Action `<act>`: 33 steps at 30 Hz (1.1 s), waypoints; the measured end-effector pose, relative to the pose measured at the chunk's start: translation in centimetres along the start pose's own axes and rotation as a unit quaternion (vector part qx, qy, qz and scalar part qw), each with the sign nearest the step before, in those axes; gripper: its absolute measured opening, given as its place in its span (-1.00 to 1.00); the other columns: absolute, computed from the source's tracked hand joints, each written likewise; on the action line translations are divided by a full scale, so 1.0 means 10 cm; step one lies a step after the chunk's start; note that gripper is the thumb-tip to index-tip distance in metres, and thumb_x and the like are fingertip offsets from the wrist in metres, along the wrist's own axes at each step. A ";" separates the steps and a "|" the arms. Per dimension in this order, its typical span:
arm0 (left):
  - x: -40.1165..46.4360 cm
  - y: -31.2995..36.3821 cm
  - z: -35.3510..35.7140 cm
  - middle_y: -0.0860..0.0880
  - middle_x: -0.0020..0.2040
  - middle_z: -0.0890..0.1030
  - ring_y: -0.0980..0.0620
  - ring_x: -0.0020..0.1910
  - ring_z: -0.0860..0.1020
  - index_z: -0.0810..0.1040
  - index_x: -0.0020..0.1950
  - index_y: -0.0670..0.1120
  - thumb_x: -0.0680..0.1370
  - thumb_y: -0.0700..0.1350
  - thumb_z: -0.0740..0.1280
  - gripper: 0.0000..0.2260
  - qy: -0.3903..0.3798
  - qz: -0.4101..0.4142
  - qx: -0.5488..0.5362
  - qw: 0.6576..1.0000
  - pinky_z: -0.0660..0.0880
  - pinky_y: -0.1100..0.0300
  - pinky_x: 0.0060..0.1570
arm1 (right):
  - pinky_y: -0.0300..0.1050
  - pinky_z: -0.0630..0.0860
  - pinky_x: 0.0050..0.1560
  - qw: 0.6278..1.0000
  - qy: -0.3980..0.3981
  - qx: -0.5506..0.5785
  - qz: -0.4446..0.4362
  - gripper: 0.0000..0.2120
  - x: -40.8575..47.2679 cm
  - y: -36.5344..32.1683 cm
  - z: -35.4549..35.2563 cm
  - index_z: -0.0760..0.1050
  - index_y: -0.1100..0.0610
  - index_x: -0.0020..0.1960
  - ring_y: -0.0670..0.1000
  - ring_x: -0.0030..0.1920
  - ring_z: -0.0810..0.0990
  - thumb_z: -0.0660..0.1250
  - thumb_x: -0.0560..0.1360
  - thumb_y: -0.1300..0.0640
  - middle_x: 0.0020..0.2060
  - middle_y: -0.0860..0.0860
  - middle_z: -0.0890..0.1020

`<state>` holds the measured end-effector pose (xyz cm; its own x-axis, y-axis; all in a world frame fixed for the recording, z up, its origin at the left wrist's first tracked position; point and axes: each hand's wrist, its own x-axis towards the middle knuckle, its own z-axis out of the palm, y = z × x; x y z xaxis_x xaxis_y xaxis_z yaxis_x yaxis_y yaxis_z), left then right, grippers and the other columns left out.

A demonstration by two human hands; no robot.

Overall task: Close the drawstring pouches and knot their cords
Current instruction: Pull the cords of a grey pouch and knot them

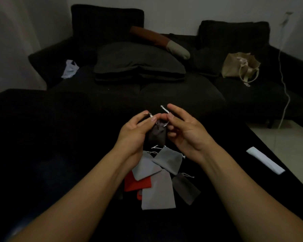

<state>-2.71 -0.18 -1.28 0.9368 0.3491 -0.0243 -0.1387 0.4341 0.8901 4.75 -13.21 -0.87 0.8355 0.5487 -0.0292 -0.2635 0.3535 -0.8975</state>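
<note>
— Two hands were up over the pile; what did each have?

— Above the loose pouches (pixel 162 177) on the dark bench (pixel 59 154), the left hand (pixel 133 135) pinched one cord end (pixel 150 114), the right hand (pixel 184 128) the other, fingers curled. The dark pouch (pixel 157 135) hung between them, its neck gathered.

— And progress?

— Its knot looked unfinished. Below it, the pile's pouches seemed unknotted, so most work remained.
</note>
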 end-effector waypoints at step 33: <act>-0.01 -0.16 -0.09 -0.06 -0.28 0.60 0.09 -0.25 0.56 0.68 -0.16 -0.16 0.57 -0.09 0.37 -0.81 -0.115 -0.042 0.303 0.945 0.51 0.20 -0.14 | -0.36 0.49 -0.33 0.949 -0.021 -0.308 -0.070 -0.88 -0.07 0.05 -0.13 0.66 0.34 -0.02 -0.16 -0.34 0.63 0.43 0.47 0.32 -0.31 0.05 0.69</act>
<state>-2.87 -0.14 -3.10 0.9909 0.1155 -0.0692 0.0838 -0.1268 0.9884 4.69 -14.41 -1.88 0.8178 0.5640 0.1144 0.1902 -0.0772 -0.9787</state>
